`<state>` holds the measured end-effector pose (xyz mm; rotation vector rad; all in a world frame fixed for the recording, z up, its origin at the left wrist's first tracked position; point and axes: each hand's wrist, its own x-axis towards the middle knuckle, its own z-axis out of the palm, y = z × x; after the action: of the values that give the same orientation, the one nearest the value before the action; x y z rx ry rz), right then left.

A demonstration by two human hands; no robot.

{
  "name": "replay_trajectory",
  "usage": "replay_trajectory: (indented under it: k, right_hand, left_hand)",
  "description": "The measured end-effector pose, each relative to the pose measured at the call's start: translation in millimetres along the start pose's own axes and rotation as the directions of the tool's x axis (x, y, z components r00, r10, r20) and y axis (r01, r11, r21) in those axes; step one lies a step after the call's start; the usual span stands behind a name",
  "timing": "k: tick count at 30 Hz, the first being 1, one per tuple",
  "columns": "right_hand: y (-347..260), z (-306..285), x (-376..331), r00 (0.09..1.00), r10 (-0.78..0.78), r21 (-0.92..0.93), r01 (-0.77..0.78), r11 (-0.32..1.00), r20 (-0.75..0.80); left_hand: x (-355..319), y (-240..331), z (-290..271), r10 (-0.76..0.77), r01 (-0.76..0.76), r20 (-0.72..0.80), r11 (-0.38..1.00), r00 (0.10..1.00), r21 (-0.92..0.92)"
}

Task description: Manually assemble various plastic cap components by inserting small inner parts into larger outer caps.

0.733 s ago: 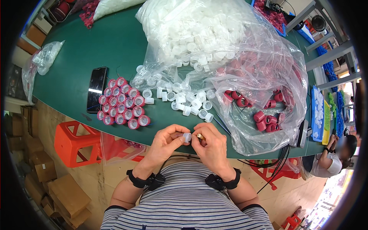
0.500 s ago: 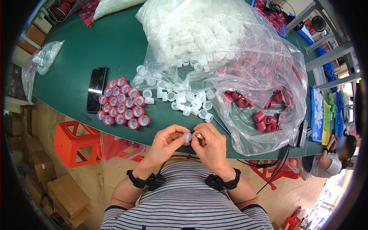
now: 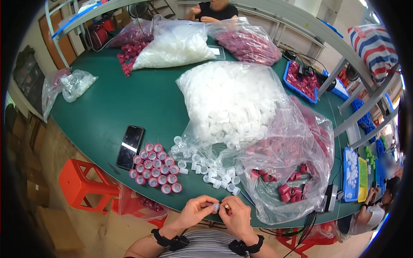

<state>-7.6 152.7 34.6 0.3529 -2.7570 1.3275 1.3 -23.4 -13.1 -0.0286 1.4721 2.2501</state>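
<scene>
Green tabletop is strewn with loose white caps; at its near edge, a translucent cap is pinched by the left-hand grip. Just rightward, a small tan-ended piece is clasped by the right-hand grip; the translucent cap's axis cannot be told.

one table carries one phone, about twenty red-rimmed caps and two bulging bags of white pieces. two wrist straps are worn. one striped bag and two co-workers are visible.
</scene>
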Motion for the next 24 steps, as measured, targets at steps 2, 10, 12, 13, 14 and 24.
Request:
replay_trajectory:
  k: [2,10,12,13,14,24]
  right_hand:
    - [0,0,-3,1.000,0.021,-0.001,-0.021,1.000,0.000]
    - [-1,-1,5,1.000,-0.008,-0.003,0.008,1.000,0.006]
    - [0,-1,6,1.000,-0.005,-0.006,0.005,1.000,0.013]
    - [1,-1,5,1.000,-0.012,0.008,0.012,1.000,0.006]
    - [2,-1,4,1.000,-0.019,0.021,0.019,1.000,-0.001]
    - [3,-3,-2,0.999,-0.035,0.064,0.034,0.997,0.007]
  left_hand:
    - [0,-1,1,0.026,-0.026,0.000,1.000,1.000,0.004]
    - [6,7,1,0.069,-0.070,0.006,0.994,0.998,0.086]
    - [7,9,1,0.072,-0.072,0.008,0.993,0.997,0.090]
    - [7,8,1,0.072,-0.072,0.006,0.993,0.997,0.088]
    - [7,7,1,0.083,-0.084,0.008,0.993,0.996,0.087]
    - [4,0,0,0.073,-0.073,0.000,0.995,0.997,0.069]
